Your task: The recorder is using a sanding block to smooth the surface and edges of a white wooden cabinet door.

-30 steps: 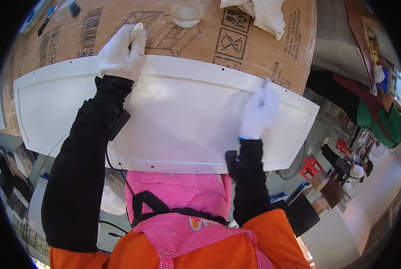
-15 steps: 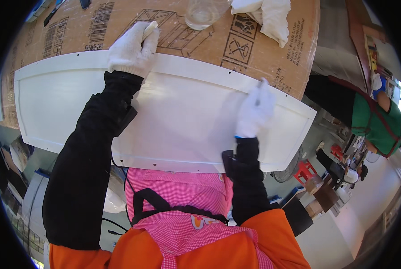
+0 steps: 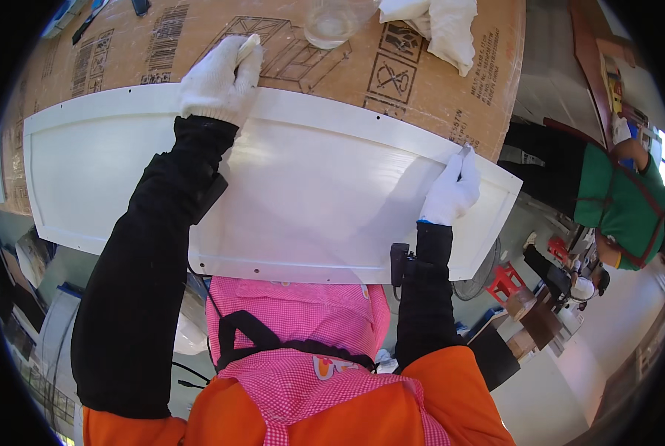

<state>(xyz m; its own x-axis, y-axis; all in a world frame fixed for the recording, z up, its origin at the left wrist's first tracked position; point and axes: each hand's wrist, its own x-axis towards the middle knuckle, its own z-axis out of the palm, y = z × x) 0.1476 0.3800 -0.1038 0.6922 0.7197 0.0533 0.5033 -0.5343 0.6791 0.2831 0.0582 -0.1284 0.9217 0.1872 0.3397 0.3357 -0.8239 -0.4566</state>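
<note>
Well outstretched, left hand [image 3: 217,83] closed on small pale piece [image 3: 249,47], right hand [image 3: 450,192] bunched over white panel [image 3: 317,186], its grip unclear

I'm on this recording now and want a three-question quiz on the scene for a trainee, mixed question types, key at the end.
1. What clear thing stands on the cardboard just left of the white cloth?
2. True or false: the left grip is at the far edge of the white panel, on the side away from the person's body.
3. Which colour are the forearm sleeves? A) pink B) black C) green

Key:
1. A clear container.
2. True.
3. B.
</note>
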